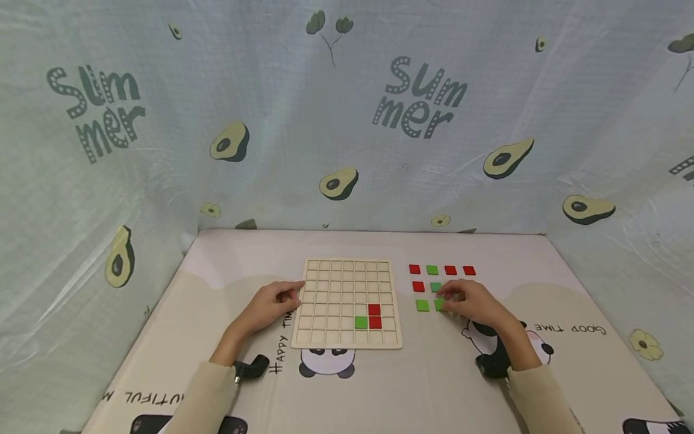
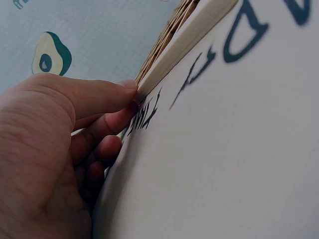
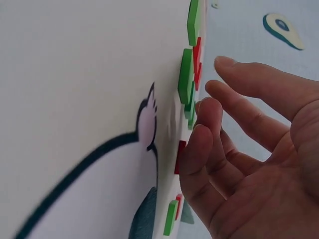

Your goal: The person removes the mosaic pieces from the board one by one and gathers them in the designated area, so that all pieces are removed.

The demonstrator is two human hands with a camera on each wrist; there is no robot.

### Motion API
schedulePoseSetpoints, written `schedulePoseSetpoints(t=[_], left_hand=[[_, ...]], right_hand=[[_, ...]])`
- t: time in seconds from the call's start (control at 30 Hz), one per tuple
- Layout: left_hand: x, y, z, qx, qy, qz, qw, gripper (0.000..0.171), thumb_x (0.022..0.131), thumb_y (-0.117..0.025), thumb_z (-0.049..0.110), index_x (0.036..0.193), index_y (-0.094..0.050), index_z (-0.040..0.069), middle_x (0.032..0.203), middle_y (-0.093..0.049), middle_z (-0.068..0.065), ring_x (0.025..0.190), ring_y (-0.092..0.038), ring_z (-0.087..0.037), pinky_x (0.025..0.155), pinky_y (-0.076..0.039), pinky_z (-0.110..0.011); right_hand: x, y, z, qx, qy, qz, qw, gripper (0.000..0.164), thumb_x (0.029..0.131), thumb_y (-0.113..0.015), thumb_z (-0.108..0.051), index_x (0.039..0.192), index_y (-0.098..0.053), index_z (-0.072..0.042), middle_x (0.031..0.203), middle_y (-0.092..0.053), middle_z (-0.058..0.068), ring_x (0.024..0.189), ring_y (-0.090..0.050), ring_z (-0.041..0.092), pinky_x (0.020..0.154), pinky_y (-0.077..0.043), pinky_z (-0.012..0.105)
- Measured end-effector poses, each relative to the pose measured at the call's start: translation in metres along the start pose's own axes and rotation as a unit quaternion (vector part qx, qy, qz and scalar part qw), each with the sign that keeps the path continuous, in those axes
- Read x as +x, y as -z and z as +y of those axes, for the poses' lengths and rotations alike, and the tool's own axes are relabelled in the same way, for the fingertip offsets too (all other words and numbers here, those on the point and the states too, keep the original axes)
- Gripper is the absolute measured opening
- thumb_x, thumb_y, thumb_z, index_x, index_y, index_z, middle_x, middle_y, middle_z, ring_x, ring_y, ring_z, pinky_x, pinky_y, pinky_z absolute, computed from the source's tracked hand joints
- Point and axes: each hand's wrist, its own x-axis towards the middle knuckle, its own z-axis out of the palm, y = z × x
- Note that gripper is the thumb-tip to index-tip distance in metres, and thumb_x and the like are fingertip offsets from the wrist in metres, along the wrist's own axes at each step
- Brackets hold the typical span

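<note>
A pale wooden grid board [image 1: 328, 304] lies on the table, with two red tiles and a green tile [image 1: 361, 322] in its lower right squares. My left hand [image 1: 271, 306] rests at the board's left edge, thumb and forefinger apart along it. In the left wrist view, the thumb [image 2: 112, 93] meets the board's edge [image 2: 172, 57], other fingers bent below. My right hand [image 1: 473, 300] hovers over loose tiles, fingertips close to a green tile [image 1: 438, 305] that they partly cover. Up close, the right fingers [image 3: 207, 144] are loosely bent with nothing between them and the thumb.
Right of the board lie several loose red and green tiles in rough rows, such as a red tile [image 1: 418, 286] and a green tile [image 1: 422, 305]. The tablecloth [image 1: 434, 386] carries panda prints and lettering. A curtain [image 1: 347, 120] with avocado prints encloses the table's back and sides.
</note>
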Motion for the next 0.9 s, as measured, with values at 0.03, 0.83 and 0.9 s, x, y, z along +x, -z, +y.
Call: schedulePoseSetpoints(t=[0.03, 0.83, 0.9], left_hand=[[0.0, 0.0, 0.0, 0.0, 0.001, 0.0, 1.0, 0.048, 0.097, -0.071, 0.018, 0.141, -0.063, 0.003, 0.094, -0.063, 0.0, 0.083, -0.053, -0.014, 0.074, -0.043, -0.024], [-0.001, 0.0, 0.002, 0.007, 0.002, 0.005, 1.0, 0.047, 0.097, -0.07, 0.017, 0.141, -0.063, 0.001, 0.094, -0.064, 0.0, 0.082, -0.053, -0.011, 0.073, -0.044, -0.023], [-0.001, -0.001, 0.002, 0.006, 0.007, 0.006, 0.9999, 0.047, 0.097, -0.07, 0.017, 0.141, -0.063, 0.002, 0.094, -0.064, 0.0, 0.082, -0.053, -0.011, 0.073, -0.044, -0.023]], right_hand=[[0.0, 0.0, -0.002, 0.001, 0.0, -0.001, 1.0, 0.023, 0.093, -0.073, -0.014, 0.114, -0.072, -0.005, 0.102, -0.068, 0.007, 0.08, -0.059, 0.019, 0.065, -0.051, 0.028], [-0.001, -0.008, -0.038, 0.005, 0.061, 0.002, 0.998, 0.023, 0.095, -0.073, -0.018, 0.115, -0.073, -0.007, 0.106, -0.069, 0.007, 0.079, -0.063, 0.014, 0.064, -0.051, 0.027], [0.002, -0.01, -0.04, 0.0, 0.064, 0.001, 0.998, 0.022, 0.095, -0.073, -0.019, 0.114, -0.073, -0.007, 0.106, -0.069, 0.006, 0.079, -0.063, 0.014, 0.065, -0.051, 0.027]])
